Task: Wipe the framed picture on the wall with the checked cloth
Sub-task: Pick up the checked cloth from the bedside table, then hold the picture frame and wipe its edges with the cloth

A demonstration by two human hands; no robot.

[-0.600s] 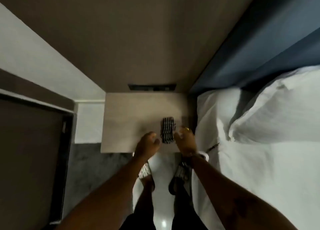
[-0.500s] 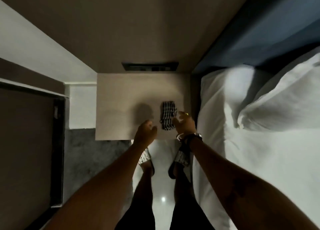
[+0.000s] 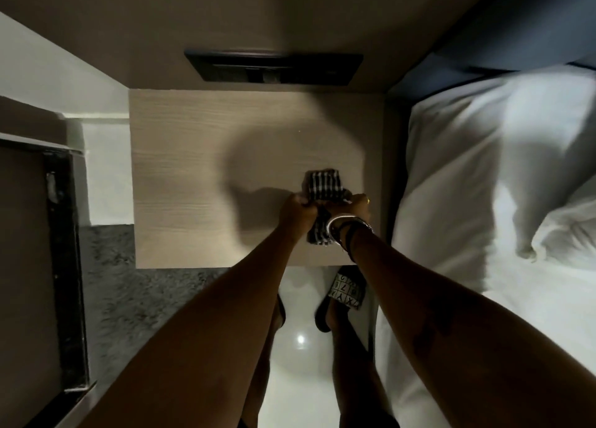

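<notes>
A black-and-white checked cloth [image 3: 323, 187] lies on the right side of a pale wooden bedside table [image 3: 193, 176]. My left hand [image 3: 296, 208] grips its left edge. From the other side, my right hand [image 3: 354, 208], with bangles at the wrist, grips its right edge. Part of the cloth hangs bunched between my two wrists. No framed picture is in view.
A dark switch panel [image 3: 274, 70] sits on the wall above the table. A bed with white sheets and a pillow [image 3: 483, 185] is close on the right. A dark door frame [image 3: 64, 266] and grey rug [image 3: 129, 292] are at the left. My sandalled feet [image 3: 345, 293] stand on glossy white floor.
Both hands have moved forward over the table and closed on the checked cloth, which lay untouched before. The view has drawn closer to the table.
</notes>
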